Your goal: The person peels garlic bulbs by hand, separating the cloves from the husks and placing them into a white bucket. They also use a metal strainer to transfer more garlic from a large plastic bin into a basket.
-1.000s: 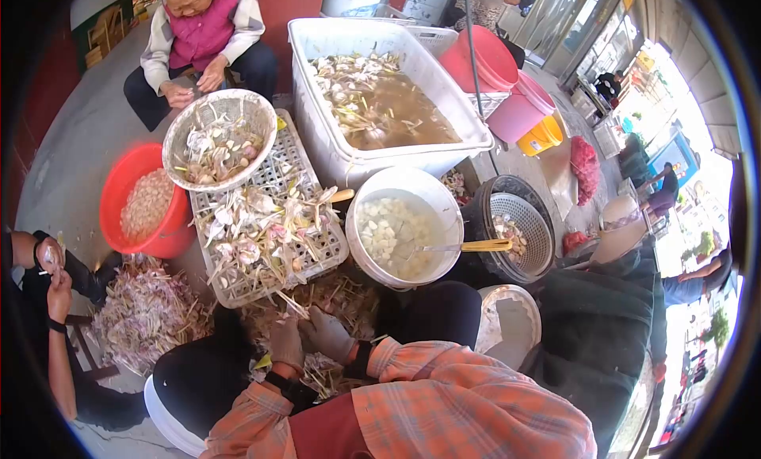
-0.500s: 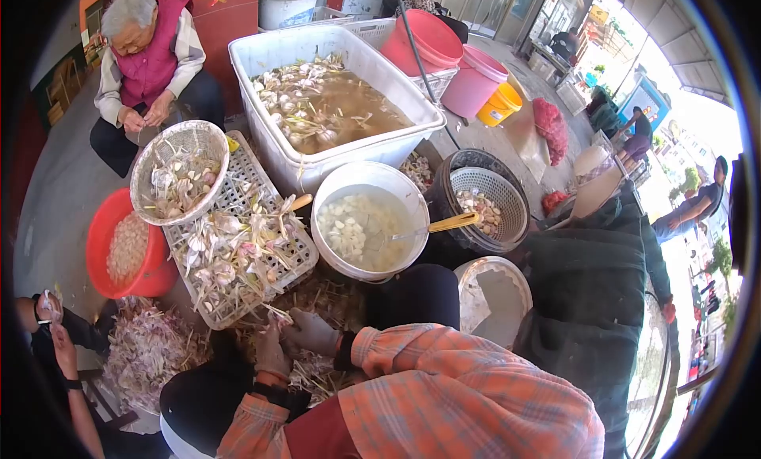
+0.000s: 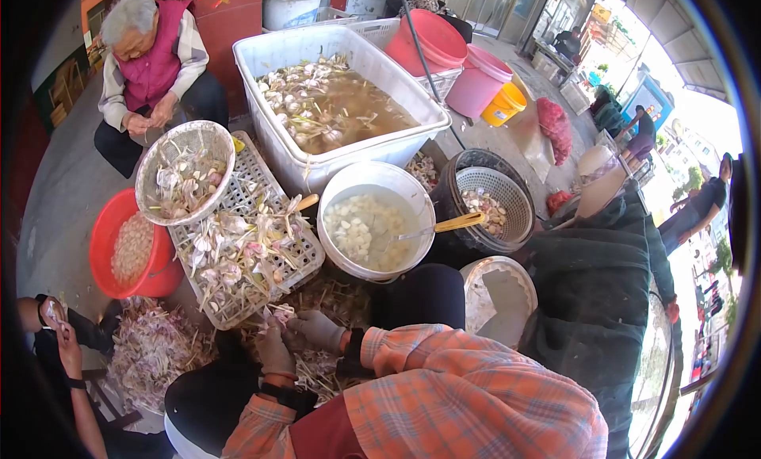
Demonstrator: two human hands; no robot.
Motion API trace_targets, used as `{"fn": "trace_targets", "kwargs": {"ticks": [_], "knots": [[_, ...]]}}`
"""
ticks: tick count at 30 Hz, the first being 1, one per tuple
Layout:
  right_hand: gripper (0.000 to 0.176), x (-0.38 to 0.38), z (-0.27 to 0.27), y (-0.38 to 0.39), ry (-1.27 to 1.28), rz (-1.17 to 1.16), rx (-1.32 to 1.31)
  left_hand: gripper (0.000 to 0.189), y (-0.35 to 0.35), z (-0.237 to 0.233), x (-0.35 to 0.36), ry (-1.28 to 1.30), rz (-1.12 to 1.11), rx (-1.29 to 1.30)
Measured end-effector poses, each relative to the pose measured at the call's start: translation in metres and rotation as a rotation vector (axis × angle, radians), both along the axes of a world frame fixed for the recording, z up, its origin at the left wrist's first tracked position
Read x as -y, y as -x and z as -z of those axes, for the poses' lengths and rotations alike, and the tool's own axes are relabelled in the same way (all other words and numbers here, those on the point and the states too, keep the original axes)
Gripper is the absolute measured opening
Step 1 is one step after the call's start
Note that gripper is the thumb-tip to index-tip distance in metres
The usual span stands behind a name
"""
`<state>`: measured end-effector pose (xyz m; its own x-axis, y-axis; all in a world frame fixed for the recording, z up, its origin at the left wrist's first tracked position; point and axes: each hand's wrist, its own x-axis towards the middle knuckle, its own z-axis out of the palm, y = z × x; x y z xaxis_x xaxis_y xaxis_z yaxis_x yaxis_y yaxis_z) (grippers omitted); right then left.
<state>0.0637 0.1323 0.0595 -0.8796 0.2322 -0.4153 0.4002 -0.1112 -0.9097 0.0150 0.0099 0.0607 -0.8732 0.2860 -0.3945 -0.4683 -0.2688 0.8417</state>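
Note:
My left hand [image 3: 274,349], gloved, is closed around a pinkish-white garlic bulb [image 3: 281,313] at the front edge of a crate. My right hand [image 3: 315,330], gloved too, closes on the same bulb from the right, its fingertips meeting the left hand's. Beyond both hands, garlic with stems [image 3: 230,253] lies heaped on the white perforated crate [image 3: 208,300]. A knife-like wooden handle [image 3: 306,202] sticks out at the crate's right. Beside it stands a white bucket [image 3: 424,257] of water with peeled cloves [image 3: 350,229] and a yellow-handled ladle [image 3: 460,222].
A large white tub [image 3: 333,159] of soaking garlic stands behind. Left are a round basket [image 3: 147,174], a red bucket [image 3: 98,245], garlic peelings [image 3: 151,356] and another person's hands [image 3: 66,340]. A seated person [image 3: 151,70] works back left. A black bucket with colander [image 3: 523,213] stands right.
The whole view has shifted slightly right. Between my hands, the garlic now shows a wider pink-white head where a thin stem pointed up before. My hands stay together.

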Motion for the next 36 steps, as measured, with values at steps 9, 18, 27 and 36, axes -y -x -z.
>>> {"fn": "trace_targets", "kwargs": {"ticks": [9, 18, 27, 36], "knots": [[0.014, 0.002, -0.002, 0.002, 0.676, 0.190, 0.136, 0.024, -0.003, -0.024, -0.006, 0.203, 0.093, -0.013], [0.012, -0.003, -0.037, -0.003, 0.746, 0.174, 0.001, 0.028, -0.001, -0.041, -0.007, 0.008, 0.160, 0.038], [0.016, -0.009, -0.041, -0.003, 0.641, -0.013, -0.091, 0.030, 0.000, -0.038, -0.008, 0.043, 0.136, 0.043], [0.017, -0.006, -0.018, 0.000, 0.730, 0.062, -0.073, 0.026, 0.005, -0.011, -0.003, -0.125, 0.175, 0.130]]}}
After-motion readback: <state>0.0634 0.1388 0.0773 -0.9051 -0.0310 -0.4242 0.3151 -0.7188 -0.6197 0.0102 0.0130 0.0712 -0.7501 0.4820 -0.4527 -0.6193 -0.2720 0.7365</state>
